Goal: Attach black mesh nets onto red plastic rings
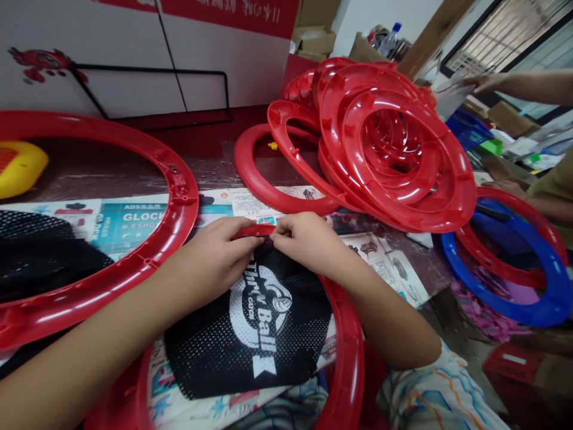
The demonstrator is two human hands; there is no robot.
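Observation:
A black mesh net [206, 340] with white ball lettering lies inside a red plastic ring [349, 352] in front of me. My left hand [226, 248] pinches the net's far edge against the ring's far rim. Close beside it, my right hand [302, 236] pinches the same edge, fingertips nearly meeting the left ones. The fingers and wrists hide part of the rim, so I cannot see how the net is seated there. To the left lies a larger red ring [179, 161], with another black mesh net [49, 251] within it.
A tall heap of red rings [331, 131] stands at the back right. A blue ring [452, 263] lies right of it, near another person's arm [537, 86]. A yellow plastic part [24, 167] sits far left. Printed card sheets [389, 269] cover some of the table; a large box [125, 42] stands behind.

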